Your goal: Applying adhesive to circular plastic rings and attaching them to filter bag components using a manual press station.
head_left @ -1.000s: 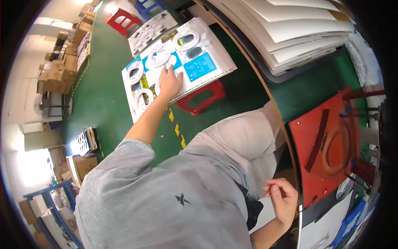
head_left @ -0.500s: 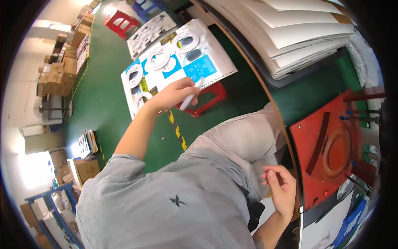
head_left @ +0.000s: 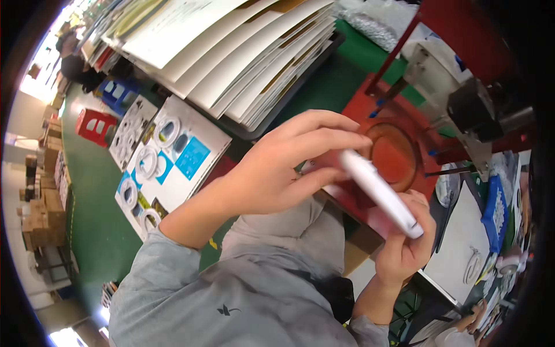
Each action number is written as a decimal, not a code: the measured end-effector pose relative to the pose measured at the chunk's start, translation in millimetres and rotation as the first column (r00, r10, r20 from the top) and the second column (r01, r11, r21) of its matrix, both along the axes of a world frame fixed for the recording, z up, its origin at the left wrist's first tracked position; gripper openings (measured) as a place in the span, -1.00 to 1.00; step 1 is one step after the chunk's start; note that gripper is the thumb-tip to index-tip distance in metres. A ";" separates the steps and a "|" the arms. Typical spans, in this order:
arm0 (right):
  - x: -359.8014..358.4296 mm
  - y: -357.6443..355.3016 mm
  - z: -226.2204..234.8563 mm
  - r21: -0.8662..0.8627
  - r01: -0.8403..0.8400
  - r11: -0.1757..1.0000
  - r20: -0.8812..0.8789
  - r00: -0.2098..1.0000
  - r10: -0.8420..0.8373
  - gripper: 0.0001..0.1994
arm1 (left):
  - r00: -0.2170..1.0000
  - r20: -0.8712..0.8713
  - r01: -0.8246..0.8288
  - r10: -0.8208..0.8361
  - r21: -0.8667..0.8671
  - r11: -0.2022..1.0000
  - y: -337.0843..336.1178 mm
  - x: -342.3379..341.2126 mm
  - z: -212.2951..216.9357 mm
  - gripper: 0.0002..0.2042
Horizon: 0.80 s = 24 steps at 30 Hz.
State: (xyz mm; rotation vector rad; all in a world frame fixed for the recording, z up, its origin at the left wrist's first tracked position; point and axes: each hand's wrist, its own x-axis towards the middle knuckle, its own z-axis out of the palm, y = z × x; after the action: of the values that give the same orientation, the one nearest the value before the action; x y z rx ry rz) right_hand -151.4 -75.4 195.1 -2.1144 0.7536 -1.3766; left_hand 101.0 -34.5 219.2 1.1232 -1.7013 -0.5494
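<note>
A slim white plastic piece (head_left: 378,194) with rounded ends, seen nearly edge-on, slants between my two hands. My right hand (head_left: 407,240) pinches its lower end between thumb and fingers. Its upper end sits between the thumb and fingers of my left hand (head_left: 295,159), slightly blurred. Behind the piece lies a red plate (head_left: 352,118) bearing a round orange-brown ring (head_left: 413,156), part of which my hands and the piece cover.
Stacked white boards (head_left: 231,63) stand beyond my left hand. Flat printed sheets hold several white rings (head_left: 147,162) at the left. A dark machine head (head_left: 474,110) and red frame overhang the plate. A blue tray (head_left: 495,214) lies right. Another person's hand (head_left: 471,318) shows lower right.
My view has turned to the right. My left hand has brought the white piece from beside the printed sheets to the red plate, and my right hand has risen and taken hold of its lower end.
</note>
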 end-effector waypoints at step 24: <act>1.8 25.5 -29.0 -0.003 0.044 0.999 -0.604 0.796 -0.037 -0.49 | 0.490 0.678 -0.687 0.547 -0.086 0.722 -57.1 153.2 124.3 -0.50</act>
State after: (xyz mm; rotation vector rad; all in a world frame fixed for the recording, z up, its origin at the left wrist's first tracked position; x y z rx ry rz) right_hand -149.6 -49.9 166.1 -2.5672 1.0441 -0.6793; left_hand 254.2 -91.7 343.5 2.1631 -1.6323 0.2166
